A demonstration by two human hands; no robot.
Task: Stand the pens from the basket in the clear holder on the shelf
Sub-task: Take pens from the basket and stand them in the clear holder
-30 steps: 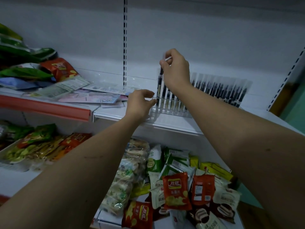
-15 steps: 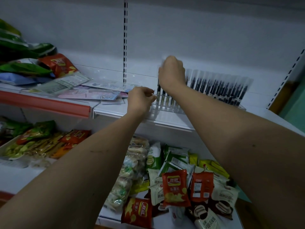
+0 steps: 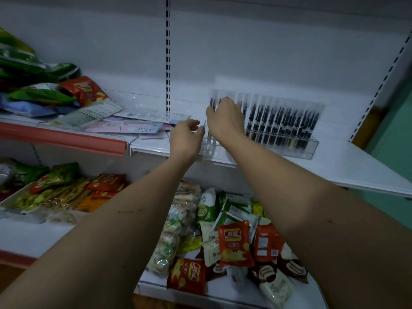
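Note:
A long clear holder [image 3: 312, 150] stands on the white shelf [image 3: 347, 168], filled with a row of upright black pens [image 3: 287, 121] with clear caps. My right hand [image 3: 225, 118] reaches over the row's left end, its fingers curled down round the top of a pen there; the fingertips are hidden behind the hand. My left hand [image 3: 185, 139] hovers with loosely curled fingers beside the holder's left end and holds nothing. The basket is out of view.
Flat packets and papers [image 3: 124, 126] lie on the shelf left of the holder, beside snack bags [image 3: 84, 90]. On the lower shelf are more snack packs [image 3: 234, 241]. A slotted upright [image 3: 168, 54] runs up the back wall.
My right hand has come down from above the holder, lowering the pen into the row's left end. My left hand has loosened and eased off the holder's corner.

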